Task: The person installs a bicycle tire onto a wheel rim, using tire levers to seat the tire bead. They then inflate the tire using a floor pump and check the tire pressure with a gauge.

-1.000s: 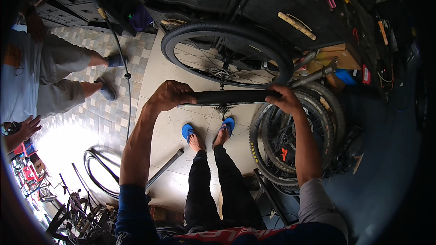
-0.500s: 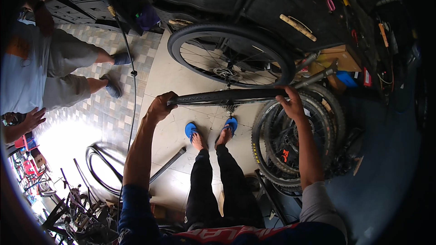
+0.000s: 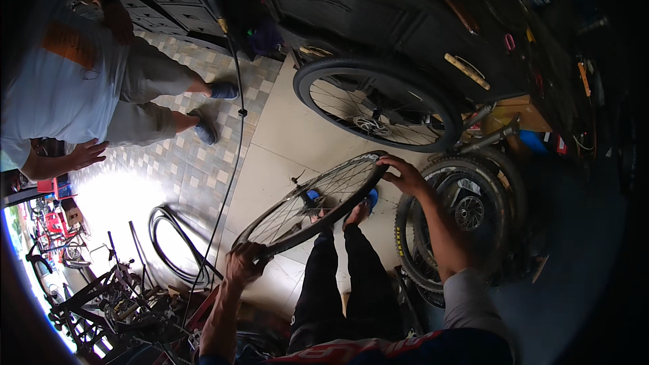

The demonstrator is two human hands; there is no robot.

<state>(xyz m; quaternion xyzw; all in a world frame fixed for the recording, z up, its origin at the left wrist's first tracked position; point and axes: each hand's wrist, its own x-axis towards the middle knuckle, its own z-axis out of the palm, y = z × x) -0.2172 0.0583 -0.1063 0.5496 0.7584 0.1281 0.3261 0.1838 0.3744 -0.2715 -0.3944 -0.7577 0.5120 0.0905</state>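
Observation:
A spoked bicycle wheel (image 3: 336, 213) with a dark tyre hangs tilted between my hands, above my feet. My left hand (image 3: 245, 263) is wrapped round the tyre at the wheel's near left edge. At the far right edge, my right hand (image 3: 403, 174) grips the rim and tyre, thumb and fingers on either side. The wheel's side faces up and shows its thin spokes, with an axle end sticking out to the left. Beyond it, another bicycle wheel (image 3: 446, 136) with a dark tyre leans against the black cabinet.
More wheels (image 3: 403, 257) are stacked at the right, beside metal tubes (image 3: 497, 133). Black tyres or tubing (image 3: 157, 247) lie coiled on the floor at left. A hose (image 3: 233, 162) crosses the floor. Another person (image 3: 88, 88) stands at the left. Bicycle parts (image 3: 128, 297) crowd the lower left.
The wheel has swung from edge-on and level to tilted, its left side lowered toward me. My left hand has come nearer and down with it. The whole view has shifted.

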